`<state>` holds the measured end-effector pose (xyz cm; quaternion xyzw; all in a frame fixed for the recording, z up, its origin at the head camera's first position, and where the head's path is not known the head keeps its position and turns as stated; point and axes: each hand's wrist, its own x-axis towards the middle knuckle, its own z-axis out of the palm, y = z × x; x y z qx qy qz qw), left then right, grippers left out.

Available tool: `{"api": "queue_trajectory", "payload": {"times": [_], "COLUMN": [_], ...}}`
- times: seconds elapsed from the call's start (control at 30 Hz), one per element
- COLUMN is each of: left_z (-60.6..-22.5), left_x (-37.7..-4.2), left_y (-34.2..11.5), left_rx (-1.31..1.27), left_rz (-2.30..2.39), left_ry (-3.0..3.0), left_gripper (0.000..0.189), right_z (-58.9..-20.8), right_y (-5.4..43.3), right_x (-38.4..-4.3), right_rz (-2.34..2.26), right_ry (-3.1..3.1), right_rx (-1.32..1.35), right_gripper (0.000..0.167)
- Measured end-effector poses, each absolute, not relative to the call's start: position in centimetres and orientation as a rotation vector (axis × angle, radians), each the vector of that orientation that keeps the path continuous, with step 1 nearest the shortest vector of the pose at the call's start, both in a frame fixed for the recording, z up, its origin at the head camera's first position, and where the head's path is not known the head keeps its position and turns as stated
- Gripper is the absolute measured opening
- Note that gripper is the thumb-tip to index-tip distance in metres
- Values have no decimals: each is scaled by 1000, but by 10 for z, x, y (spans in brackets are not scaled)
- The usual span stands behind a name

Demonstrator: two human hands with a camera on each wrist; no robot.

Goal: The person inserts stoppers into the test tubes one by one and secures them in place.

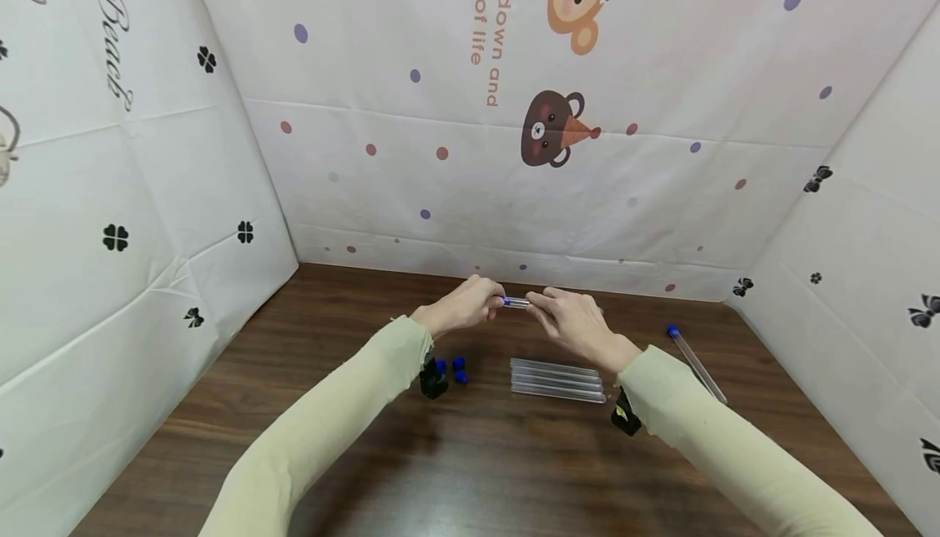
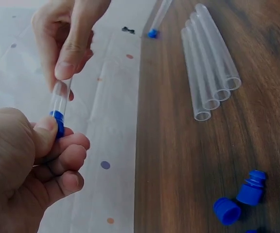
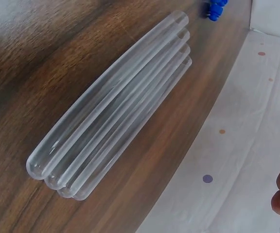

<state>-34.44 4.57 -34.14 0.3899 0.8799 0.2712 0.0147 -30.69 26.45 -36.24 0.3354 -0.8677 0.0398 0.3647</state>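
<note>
Above the back of the table, my left hand pinches a blue stopper between thumb and fingers. The stopper sits at the end of a clear test tube, and some of its blue shows by the rim. From the other side my right hand grips the tube's body, hiding its far end. Several uncapped clear test tubes lie side by side on the table below my right hand. Loose blue stoppers lie on the table near my left wrist.
A clear tube with a blue stopper in its end lies apart on the right, beyond my right forearm. The brown wooden table is bounded by white printed cloth at the back and both sides.
</note>
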Motion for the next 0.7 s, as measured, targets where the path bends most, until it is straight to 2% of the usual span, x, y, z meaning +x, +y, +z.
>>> {"api": "queue_trajectory", "payload": {"times": [0.33, 0.6, 0.7], "left_z": [-342, -345, -345], "left_x": [-347, -348, -348], "left_y": [50, 48, 47], "left_rx": [1269, 1193, 1163], "left_rz": [800, 940, 960], "left_ry": [2770, 2751, 2744], "left_gripper": [21, 10, 12], "right_z": [-362, -361, -360], "right_y": [266, 267, 267], "right_x": [-306, -307, -308], "right_rz": [139, 248, 283], "right_ry": [-2275, -2409, -2448], "right_rx": [854, 797, 775], "right_gripper": [14, 18, 19]}}
